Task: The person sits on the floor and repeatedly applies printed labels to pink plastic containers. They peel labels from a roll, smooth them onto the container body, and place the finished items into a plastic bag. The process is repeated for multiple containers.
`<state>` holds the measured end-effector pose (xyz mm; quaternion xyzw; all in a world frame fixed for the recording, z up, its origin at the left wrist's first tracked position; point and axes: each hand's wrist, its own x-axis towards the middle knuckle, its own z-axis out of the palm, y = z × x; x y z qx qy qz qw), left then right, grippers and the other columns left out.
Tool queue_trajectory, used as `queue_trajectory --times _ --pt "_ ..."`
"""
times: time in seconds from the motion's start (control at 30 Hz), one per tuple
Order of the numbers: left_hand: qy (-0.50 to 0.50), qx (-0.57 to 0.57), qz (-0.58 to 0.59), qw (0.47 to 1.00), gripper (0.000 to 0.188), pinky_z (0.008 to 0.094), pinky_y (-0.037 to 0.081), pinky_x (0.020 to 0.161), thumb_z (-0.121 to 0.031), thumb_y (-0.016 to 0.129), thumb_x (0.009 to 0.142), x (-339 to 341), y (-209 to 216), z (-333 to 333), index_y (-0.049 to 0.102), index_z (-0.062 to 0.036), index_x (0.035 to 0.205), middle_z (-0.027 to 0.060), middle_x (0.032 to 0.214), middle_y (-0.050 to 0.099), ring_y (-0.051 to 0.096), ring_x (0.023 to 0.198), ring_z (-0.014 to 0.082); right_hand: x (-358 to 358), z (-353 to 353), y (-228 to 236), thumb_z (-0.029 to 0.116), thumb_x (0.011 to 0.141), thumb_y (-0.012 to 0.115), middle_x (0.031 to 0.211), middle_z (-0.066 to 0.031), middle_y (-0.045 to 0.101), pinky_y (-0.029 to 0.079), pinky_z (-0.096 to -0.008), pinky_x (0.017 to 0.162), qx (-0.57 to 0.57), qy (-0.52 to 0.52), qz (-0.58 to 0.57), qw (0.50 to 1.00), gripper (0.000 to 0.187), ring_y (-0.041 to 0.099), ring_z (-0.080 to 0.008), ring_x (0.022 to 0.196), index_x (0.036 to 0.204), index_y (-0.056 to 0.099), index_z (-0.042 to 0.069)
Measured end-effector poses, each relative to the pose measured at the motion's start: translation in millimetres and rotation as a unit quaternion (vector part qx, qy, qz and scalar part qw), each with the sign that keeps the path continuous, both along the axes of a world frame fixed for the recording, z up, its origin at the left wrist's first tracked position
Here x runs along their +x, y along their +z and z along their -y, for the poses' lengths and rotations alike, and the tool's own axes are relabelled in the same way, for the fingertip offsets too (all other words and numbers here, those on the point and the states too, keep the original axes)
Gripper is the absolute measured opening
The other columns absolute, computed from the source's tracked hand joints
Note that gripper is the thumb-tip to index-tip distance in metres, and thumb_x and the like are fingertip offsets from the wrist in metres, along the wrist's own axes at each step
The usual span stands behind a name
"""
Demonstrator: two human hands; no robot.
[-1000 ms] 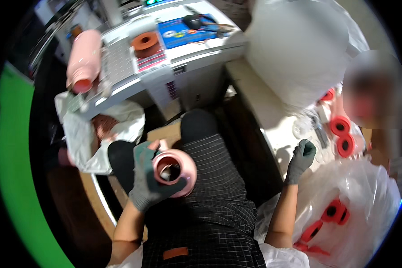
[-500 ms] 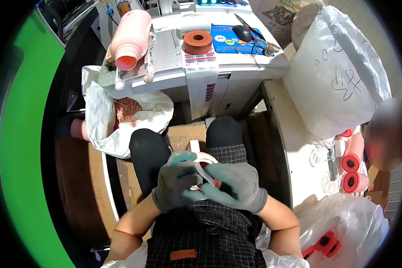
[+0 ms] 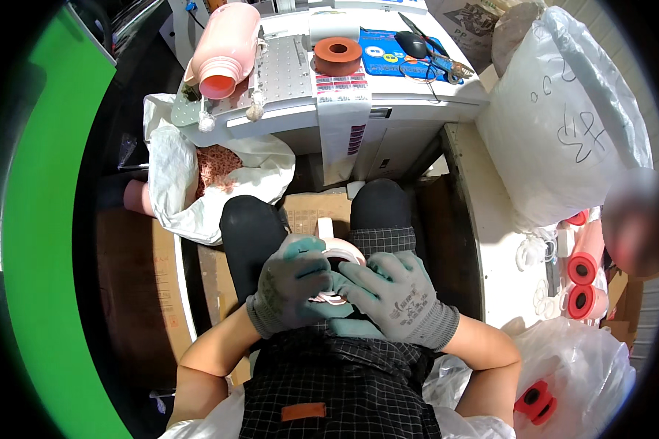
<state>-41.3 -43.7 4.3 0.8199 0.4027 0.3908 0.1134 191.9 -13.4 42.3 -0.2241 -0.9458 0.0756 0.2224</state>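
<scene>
In my lap stands a pink container [image 3: 344, 249] with a round mouth and a pale handle [image 3: 324, 227] on its far side. My left hand [image 3: 289, 282], in a grey glove with green-coated fingers, closes around its left side near the rim. Gloved the same way, my right hand [image 3: 399, 296] curls its fingers over the right of the mouth. Between my hands a white, ring-like edge [image 3: 331, 298] shows at the near side; whether it is loose or part of the container I cannot tell. My fingers hide much of the container.
Ahead, a white machine [image 3: 278, 110] bears a pink bottle [image 3: 223, 55], an orange tape roll [image 3: 337, 56] and pliers [image 3: 454, 69]. A sack [image 3: 260, 164] of pink shavings sits left. Right are a big white sack [image 3: 556, 139], pink cylinders [image 3: 584, 267], white rings [image 3: 542, 293] and a person [image 3: 641, 223].
My right hand has turned flatter, its back now showing, and shifted slightly right. A pale piece earlier raised between my hands is now lower at the mouth. The whole view has shifted a little.
</scene>
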Motion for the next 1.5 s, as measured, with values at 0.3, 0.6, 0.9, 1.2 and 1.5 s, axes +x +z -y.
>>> queue_trajectory --times 0.3,0.6,0.9,1.2,1.5 --pt "0.094 0.037 -0.119 0.988 0.035 0.062 0.05 0.099 -0.032 0.081 0.073 8 34 0 0.074 -0.0074 0.096 0.0093 0.095 0.066 0.066 0.103 0.0342 -16 4 -27 0.036 0.082 0.079 0.105 -0.0091 0.061 0.047 -0.0398 0.073 -0.066 -0.022 -0.061 0.996 0.034 0.058 -0.0258 0.086 0.096 0.066 0.008" --pt "0.097 -0.055 -0.334 0.936 0.025 0.0481 0.05 0.086 -0.021 0.079 0.069 14 71 -27 0.075 -0.0116 0.091 0.0077 0.094 0.061 0.061 0.096 0.0314 -23 2 -39 0.035 0.087 0.073 0.111 -0.0088 0.064 0.048 -0.0378 0.068 0.013 -0.021 -0.081 0.996 0.03 0.058 -0.0241 0.082 0.098 0.069 0.008" --pt "-0.018 -0.147 -0.29 0.945 0.029 0.0388 0.056 0.073 -0.022 0.083 0.067 18 69 -41 0.073 -0.0135 0.094 0.0067 0.093 0.066 0.069 0.087 0.0279 -11 6 -44 0.03 0.084 0.075 0.106 -0.0057 0.064 0.049 -0.038 0.068 -0.034 -0.025 -0.1 0.994 0.026 0.06 -0.0231 0.084 0.101 0.07 0.011" --pt "0.02 -0.145 -0.275 0.95 0.03 0.0395 0.054 0.08 -0.027 0.075 0.08 45 45 -11 0.07 -0.0142 0.107 0.0016 0.089 0.068 0.071 0.086 0.0203 23 26 -91 0.032 0.075 0.085 0.102 -0.0022 0.066 0.046 -0.0355 0.063 0.015 0.009 -0.169 0.986 0.032 0.06 -0.02 0.077 0.098 0.073 0.013" --pt "0.15 -0.344 0.371 0.85 0.076 0.0431 0.053 0.101 -0.013 0.086 0.085 4 -86 -144 0.042 0.0014 0.146 0.0208 0.129 0.062 0.061 0.12 0.0234 85 42 -65 0.018 0.073 0.077 0.08 -0.0056 0.065 0.048 -0.0324 0.056 -0.093 0.023 -0.235 0.967 0.017 0.059 -0.0188 0.062 0.087 0.073 0.01"
